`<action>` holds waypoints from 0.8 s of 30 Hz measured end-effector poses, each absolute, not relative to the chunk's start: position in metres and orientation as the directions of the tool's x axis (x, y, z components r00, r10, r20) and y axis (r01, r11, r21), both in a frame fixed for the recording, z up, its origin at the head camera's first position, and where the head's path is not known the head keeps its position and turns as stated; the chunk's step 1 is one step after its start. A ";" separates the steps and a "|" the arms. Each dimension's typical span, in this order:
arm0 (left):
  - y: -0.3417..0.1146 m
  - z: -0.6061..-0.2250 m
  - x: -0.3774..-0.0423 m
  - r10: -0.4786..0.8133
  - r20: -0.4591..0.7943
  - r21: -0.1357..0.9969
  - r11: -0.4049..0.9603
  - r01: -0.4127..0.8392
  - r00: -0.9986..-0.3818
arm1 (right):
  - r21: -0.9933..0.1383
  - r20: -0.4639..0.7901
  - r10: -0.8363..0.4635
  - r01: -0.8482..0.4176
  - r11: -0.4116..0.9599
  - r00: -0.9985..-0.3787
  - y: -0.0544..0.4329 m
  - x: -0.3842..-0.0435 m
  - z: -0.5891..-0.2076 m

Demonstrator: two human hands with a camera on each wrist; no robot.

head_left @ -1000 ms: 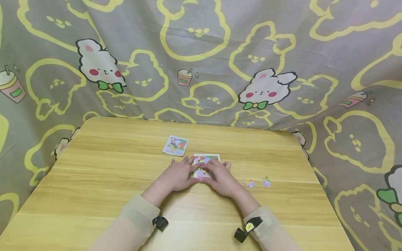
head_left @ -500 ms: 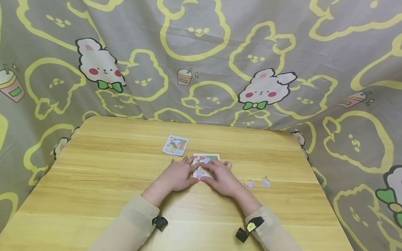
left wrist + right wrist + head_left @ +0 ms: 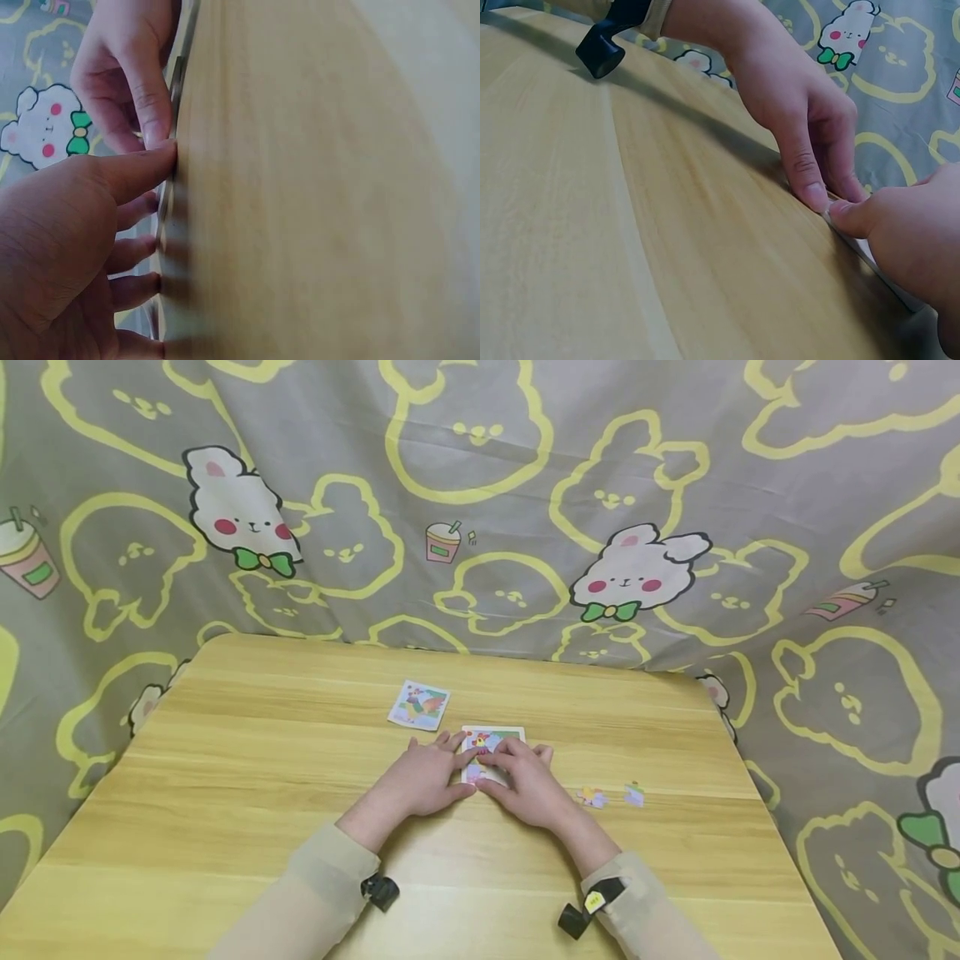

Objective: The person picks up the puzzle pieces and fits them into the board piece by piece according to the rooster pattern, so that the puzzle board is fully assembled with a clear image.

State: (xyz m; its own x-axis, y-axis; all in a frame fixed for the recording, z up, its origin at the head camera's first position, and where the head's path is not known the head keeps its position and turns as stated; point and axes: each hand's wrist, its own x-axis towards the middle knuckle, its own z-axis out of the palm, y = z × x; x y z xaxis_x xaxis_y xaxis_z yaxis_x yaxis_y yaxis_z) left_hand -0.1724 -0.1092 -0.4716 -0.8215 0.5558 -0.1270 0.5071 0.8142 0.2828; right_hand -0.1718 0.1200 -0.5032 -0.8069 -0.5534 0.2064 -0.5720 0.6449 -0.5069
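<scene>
Desk (image 3: 225, 777): left hand (image 3: 427, 781), fingers extended, touches puzzle (image 3: 476, 772); right hand (image 3: 522, 787), hold unclear. Dragging it could sweep loose pieces (image 3: 592, 797) toward right edge.

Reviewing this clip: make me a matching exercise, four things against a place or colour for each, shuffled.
Things
1. picture card
2. puzzle board
3. loose puzzle pieces
4. left sleeve

Places and colours
A. to the right of the right hand
B. beige
C. farthest from the person of the four
D. between the left hand and the right hand

Pairs: 1-C, 2-D, 3-A, 4-B
</scene>
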 end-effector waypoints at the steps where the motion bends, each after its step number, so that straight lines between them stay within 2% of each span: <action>1: -0.110 -0.472 -0.172 0.560 -0.120 0.284 0.811 0.512 -0.820 | -0.509 0.208 -0.552 -0.571 0.644 -0.808 0.120 -0.172 -0.504; 14: -0.124 -0.473 -0.165 0.637 -0.064 0.337 0.738 0.584 -0.768 | -0.501 0.217 -0.548 -0.574 0.648 -0.808 0.122 -0.173 -0.507; 24: -0.119 -0.471 -0.166 0.626 -0.090 0.305 0.758 0.576 -0.775 | -0.521 0.166 -0.532 -0.532 0.667 -0.830 0.119 -0.177 -0.505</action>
